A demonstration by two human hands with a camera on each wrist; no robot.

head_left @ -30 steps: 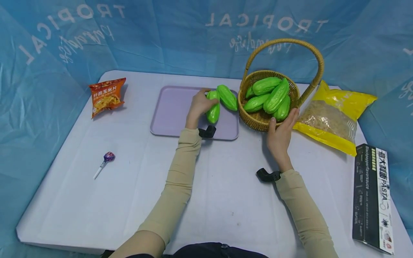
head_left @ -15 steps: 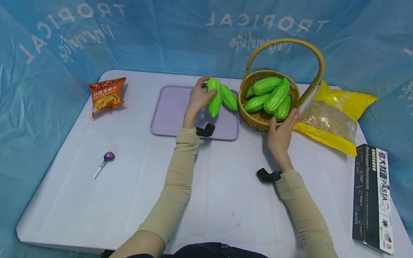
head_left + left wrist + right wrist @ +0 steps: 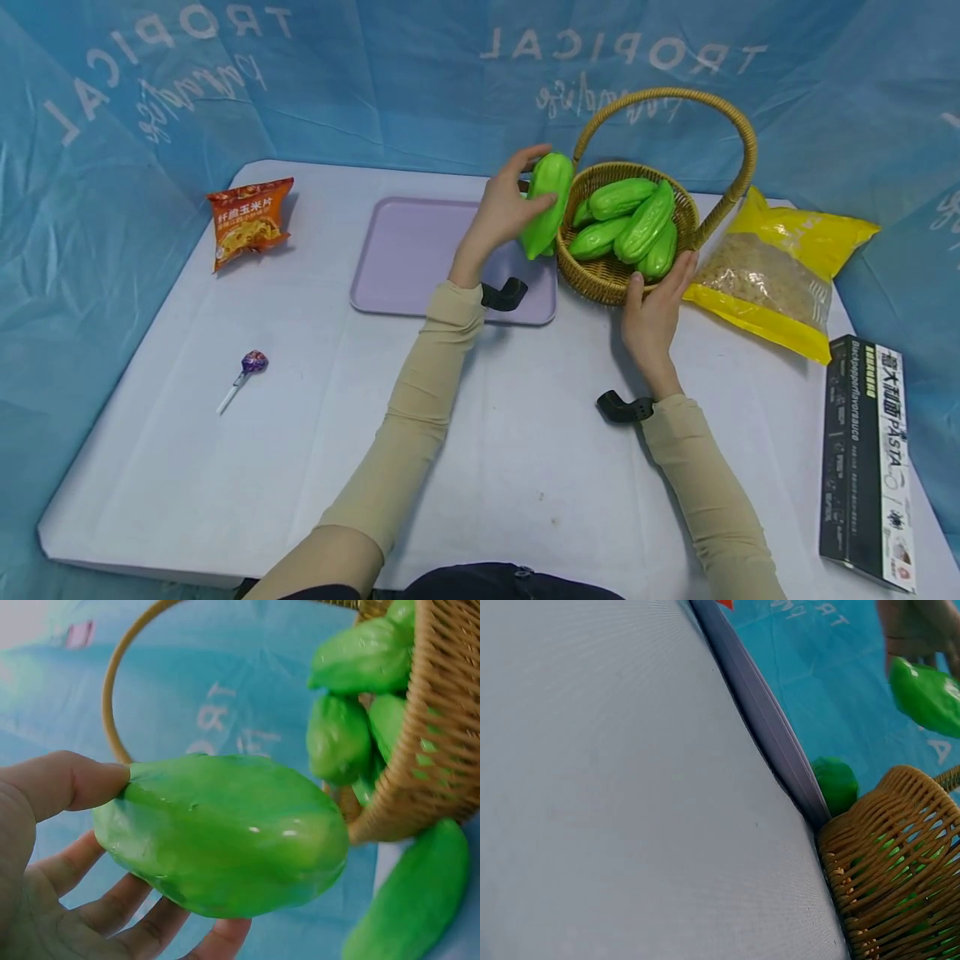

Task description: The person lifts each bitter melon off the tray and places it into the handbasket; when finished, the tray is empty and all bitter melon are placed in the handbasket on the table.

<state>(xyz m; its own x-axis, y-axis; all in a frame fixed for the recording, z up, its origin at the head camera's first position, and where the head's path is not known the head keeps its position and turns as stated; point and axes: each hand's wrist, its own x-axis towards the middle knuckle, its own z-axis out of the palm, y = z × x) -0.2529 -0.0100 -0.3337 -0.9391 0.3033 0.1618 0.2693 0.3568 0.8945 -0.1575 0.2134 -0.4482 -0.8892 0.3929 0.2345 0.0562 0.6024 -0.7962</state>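
My left hand (image 3: 504, 204) holds a ridged green bitter melon (image 3: 550, 200) between thumb and fingers, raised beside the left rim of the wicker basket (image 3: 588, 282). In the left wrist view, the thumb presses one end of it and the fingers support it from below. Several more bitter melons (image 3: 643, 223) lie in the basket. Another bitter melon (image 3: 412, 900) rests outside, against the basket; in the head view the held one mostly hides it. My right hand (image 3: 654, 321) touches the basket's front right side, fingers extended along the wall and thumb at the front.
A lilac tray (image 3: 420, 250) lies left of the basket. The yellow bag (image 3: 780, 275) stands close on its right, with a black pasta box (image 3: 862, 458) nearer. At left are an orange snack bag (image 3: 251, 223) and a lollipop (image 3: 247, 371). The basket's tall handle (image 3: 742, 142) arches above it.
My left hand has lifted the bitter melon off the tray and carried it up and right to the basket's rim. The right hand and basket have stayed in place.
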